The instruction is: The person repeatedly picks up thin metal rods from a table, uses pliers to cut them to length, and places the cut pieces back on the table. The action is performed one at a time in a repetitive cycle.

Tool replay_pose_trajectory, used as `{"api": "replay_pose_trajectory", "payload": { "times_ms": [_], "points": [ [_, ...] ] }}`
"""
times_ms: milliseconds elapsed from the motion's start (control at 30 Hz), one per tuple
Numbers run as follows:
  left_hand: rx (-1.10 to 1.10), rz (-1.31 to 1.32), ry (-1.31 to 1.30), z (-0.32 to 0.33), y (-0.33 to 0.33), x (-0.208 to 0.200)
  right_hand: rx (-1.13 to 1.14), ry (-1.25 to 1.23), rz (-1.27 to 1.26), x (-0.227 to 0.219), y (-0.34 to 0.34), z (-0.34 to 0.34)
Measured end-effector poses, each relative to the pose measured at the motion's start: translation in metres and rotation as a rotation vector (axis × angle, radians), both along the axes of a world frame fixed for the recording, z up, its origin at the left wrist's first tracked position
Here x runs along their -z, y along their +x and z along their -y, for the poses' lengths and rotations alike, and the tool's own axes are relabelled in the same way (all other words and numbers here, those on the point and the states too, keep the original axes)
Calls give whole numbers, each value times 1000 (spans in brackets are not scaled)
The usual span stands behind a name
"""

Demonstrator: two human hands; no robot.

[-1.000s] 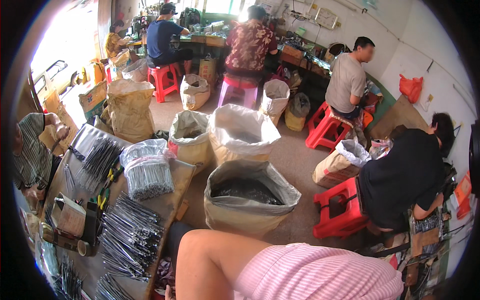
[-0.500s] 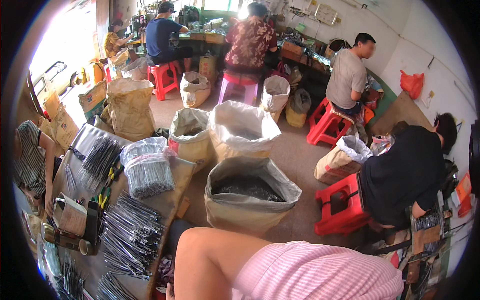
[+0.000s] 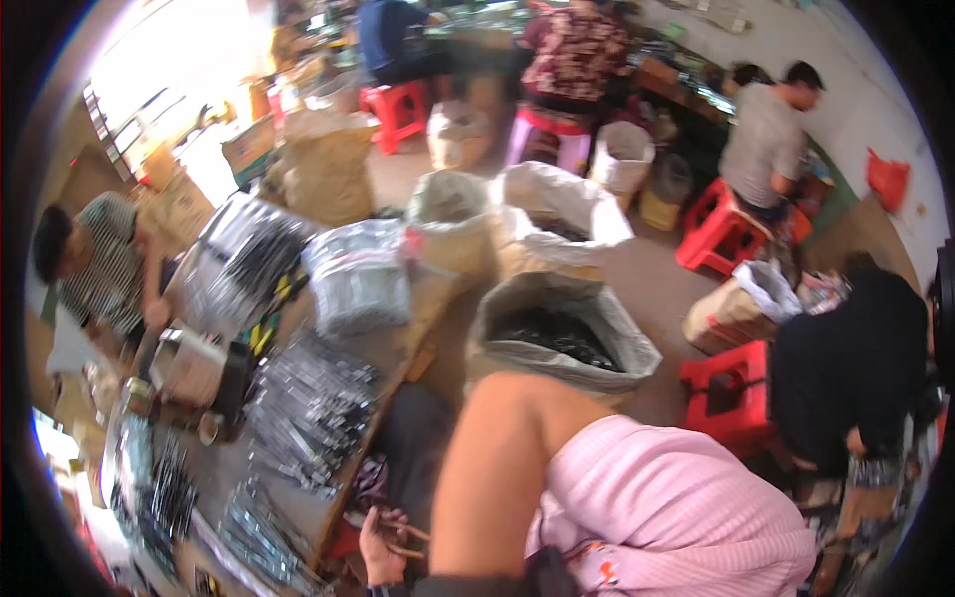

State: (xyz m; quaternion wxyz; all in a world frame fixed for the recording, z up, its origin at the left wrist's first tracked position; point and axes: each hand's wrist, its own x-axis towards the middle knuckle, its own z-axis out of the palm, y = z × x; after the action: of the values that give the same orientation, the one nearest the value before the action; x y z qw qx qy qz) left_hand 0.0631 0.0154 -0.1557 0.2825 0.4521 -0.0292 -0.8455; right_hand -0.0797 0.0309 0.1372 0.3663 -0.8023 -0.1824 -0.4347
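At the lower edge, left of a bare bent knee (image 3: 497, 448), my left hand (image 3: 386, 547) shows beside the table's edge. Its fingers look apart and loosely curled, with nothing plainly held, though motion blurs them. Pink striped cloth (image 3: 657, 488) covers the thigh and fills the lower middle. Nearest the hand lies a bundle of thin dark metallic strips (image 3: 264, 537) on the work table (image 3: 408, 373). A bigger heap of such strips (image 3: 308, 408) lies behind it. My right hand does not show.
A clear-wrapped bundle (image 3: 358, 279), a box (image 3: 189, 363) and pliers (image 3: 261, 333) lie on the table. Beyond it stand an open sack of dark pieces (image 3: 557, 333) and a white-lined sack (image 3: 562, 214). Co-workers sit around on stools, including a red stool (image 3: 731, 393).
The view has swung, so the room sits farther right and higher in the picture. More of my left hand shows by the knee. The striped-shirt person at left is more visible.
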Motion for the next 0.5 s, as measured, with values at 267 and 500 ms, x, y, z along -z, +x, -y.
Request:
{"api": "replay_pose_trajectory", "payload": {
  "times_ms": [267, 500],
  "points": [
    [0, 236, -131, -6, -19, -36, 44, 199, 31, -42, -119, 21],
    [-102, 267, -103, -10, -27, -47, 316, 220, -15, -82, -195, -7]
  ]
}}
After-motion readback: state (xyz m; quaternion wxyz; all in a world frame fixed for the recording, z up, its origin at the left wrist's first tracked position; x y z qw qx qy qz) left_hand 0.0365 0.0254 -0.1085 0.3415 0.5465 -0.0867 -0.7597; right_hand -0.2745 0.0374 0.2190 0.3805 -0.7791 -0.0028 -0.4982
